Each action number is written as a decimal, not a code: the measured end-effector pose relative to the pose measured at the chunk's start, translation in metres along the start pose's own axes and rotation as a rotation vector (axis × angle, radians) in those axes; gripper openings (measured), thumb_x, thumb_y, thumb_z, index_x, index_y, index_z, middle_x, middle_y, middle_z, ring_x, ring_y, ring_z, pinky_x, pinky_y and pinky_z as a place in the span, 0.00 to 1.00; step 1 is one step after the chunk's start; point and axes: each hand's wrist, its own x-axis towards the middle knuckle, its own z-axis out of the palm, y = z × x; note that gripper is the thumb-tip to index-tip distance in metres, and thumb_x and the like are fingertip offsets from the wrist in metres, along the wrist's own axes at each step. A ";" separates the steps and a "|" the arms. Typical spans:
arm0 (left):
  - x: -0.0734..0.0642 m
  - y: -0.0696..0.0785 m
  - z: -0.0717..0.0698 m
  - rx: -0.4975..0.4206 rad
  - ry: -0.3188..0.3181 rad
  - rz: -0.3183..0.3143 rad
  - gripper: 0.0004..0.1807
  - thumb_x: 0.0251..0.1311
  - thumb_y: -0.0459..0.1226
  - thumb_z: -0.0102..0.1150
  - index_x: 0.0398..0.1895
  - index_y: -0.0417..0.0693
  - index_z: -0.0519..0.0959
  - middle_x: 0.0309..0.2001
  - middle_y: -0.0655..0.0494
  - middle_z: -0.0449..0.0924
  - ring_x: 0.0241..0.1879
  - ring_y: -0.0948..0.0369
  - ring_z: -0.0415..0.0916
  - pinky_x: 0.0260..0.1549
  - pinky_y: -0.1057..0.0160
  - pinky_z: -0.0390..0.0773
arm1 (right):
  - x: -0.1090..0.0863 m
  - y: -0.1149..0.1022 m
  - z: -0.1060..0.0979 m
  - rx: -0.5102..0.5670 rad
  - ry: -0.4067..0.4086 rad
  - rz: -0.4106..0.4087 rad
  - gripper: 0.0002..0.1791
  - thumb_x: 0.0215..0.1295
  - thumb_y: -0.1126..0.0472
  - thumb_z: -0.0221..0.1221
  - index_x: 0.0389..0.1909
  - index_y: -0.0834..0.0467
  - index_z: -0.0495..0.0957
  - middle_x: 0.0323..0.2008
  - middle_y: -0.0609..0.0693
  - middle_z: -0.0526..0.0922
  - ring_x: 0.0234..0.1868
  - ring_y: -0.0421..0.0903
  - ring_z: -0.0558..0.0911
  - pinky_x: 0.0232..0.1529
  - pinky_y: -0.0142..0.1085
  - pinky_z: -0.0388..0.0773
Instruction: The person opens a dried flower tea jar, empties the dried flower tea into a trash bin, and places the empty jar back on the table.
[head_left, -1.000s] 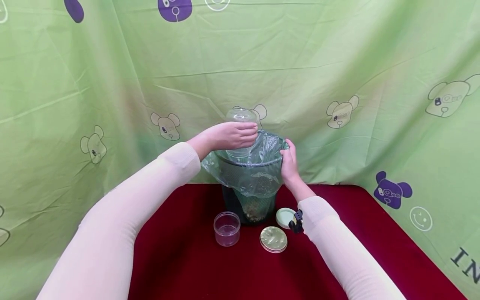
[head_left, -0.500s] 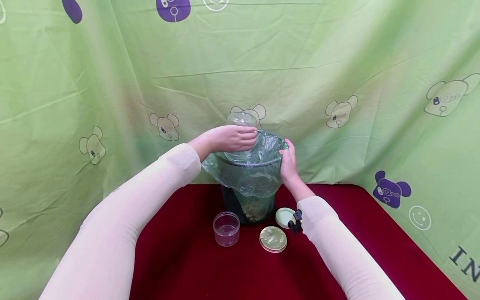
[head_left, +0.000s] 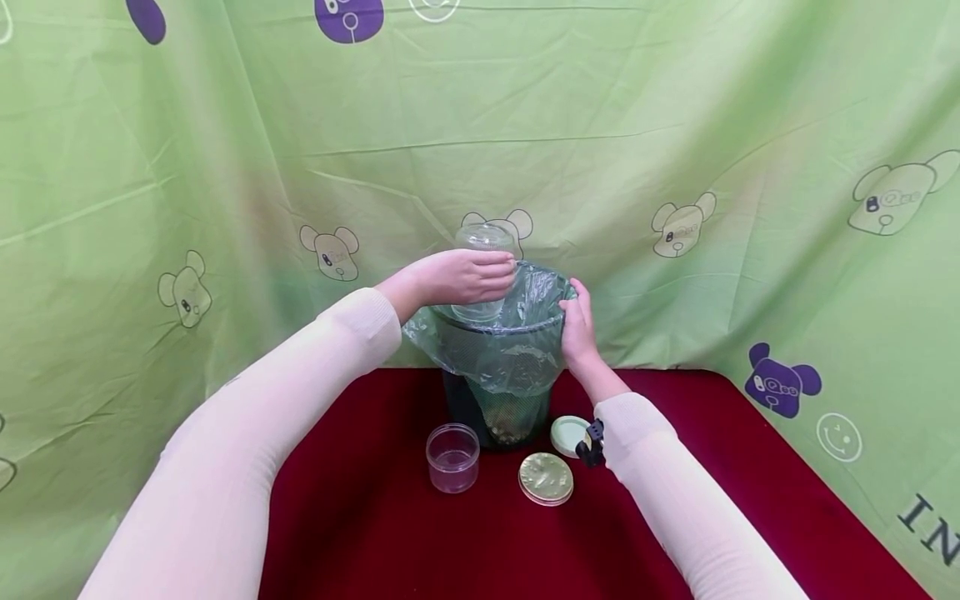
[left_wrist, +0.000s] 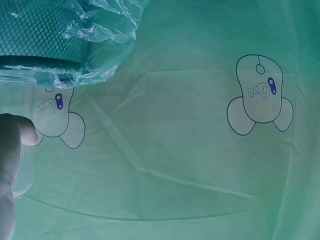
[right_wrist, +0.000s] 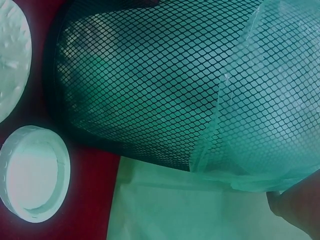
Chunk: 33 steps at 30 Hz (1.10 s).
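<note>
My left hand (head_left: 468, 277) grips a clear jar (head_left: 486, 237) that is turned upside down, its mouth just inside the rim of a black mesh trash bin (head_left: 463, 398). In the left wrist view, the thumb (left_wrist: 29, 131) lies across the jar's side. A thin green trash bag (head_left: 510, 367) lines the bin and folds out over its edge. Fingers and thumb of my right hand (head_left: 577, 329) pinch the bin's rim and the bag on the right side. Small pale bits (head_left: 510, 433) show through the mesh at the bottom of the bin.
On the dark red tabletop (head_left: 390, 533), an open clear container (head_left: 453, 458) stands in front of the bin. To its right lie a gold lid (head_left: 547, 477) and a pale green lid (head_left: 570, 435). A green patterned cloth (head_left: 300, 125) hangs close behind the bin.
The upturned jar in my left hand has come down slightly toward the bin over the last second. My right hand stays on the rim.
</note>
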 end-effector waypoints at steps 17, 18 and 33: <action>-0.014 -0.004 0.000 0.002 -0.001 -0.098 0.20 0.69 0.34 0.46 0.63 0.44 0.72 0.61 0.47 0.72 0.63 0.53 0.65 0.69 0.57 0.52 | 0.002 0.000 0.000 -0.013 -0.005 0.008 0.34 0.66 0.67 0.37 0.73 0.68 0.47 0.72 0.65 0.52 0.70 0.59 0.56 0.69 0.44 0.50; -0.015 -0.005 0.000 0.000 -0.005 -0.102 0.20 0.69 0.34 0.46 0.63 0.45 0.72 0.62 0.47 0.72 0.63 0.53 0.65 0.69 0.57 0.52 | 0.002 0.000 0.000 -0.015 -0.006 0.008 0.34 0.65 0.67 0.37 0.73 0.68 0.46 0.72 0.65 0.52 0.70 0.59 0.55 0.69 0.44 0.50; -0.029 -0.001 -0.005 -0.016 -0.061 -0.301 0.21 0.70 0.31 0.43 0.65 0.42 0.70 0.63 0.47 0.71 0.64 0.51 0.64 0.69 0.54 0.52 | 0.002 -0.001 0.000 -0.006 -0.009 -0.007 0.34 0.64 0.66 0.37 0.73 0.68 0.46 0.71 0.66 0.53 0.69 0.60 0.56 0.69 0.43 0.51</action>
